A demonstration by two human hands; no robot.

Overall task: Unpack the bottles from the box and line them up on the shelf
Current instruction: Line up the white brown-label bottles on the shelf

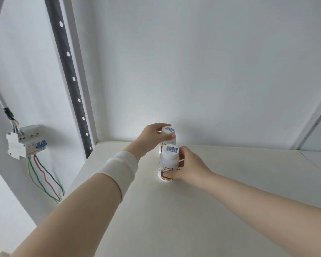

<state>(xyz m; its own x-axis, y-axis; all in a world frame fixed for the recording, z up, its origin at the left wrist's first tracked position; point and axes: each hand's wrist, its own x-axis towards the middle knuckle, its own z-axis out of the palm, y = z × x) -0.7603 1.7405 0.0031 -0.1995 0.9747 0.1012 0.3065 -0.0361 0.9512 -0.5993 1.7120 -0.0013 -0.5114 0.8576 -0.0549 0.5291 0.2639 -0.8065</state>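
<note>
**Two bottles on the shelf, box out of sight**

Head view: Both arms stretched forward over the cream shelf board (202, 210), hands close together near its back. Left hand (152, 137) clamped from the side around the cap and shoulder of the far white pill bottle (167, 134), which appears to stand upright just in front of the back wall. Right hand (190, 166) wrapped around the near white pill bottle (168, 165), thumb low on the printed label, fingers behind the body; bottle upright, base apparently on or barely above the board. Near bottle directly in front of the far one, touching or almost so, hard to say which. White elastic band (121, 168) around the left forearm. Left of the left arm, beyond the perforated shelf upright (70, 71), a wall-mounted circuit breaker (24, 140) with loose coloured wires hanging below.

Progress, as a judgement: early. Only two bottles on the shelf, neither released. Remaining count unknown, with no box in view. Row so far running front to back, not side by side.
</note>
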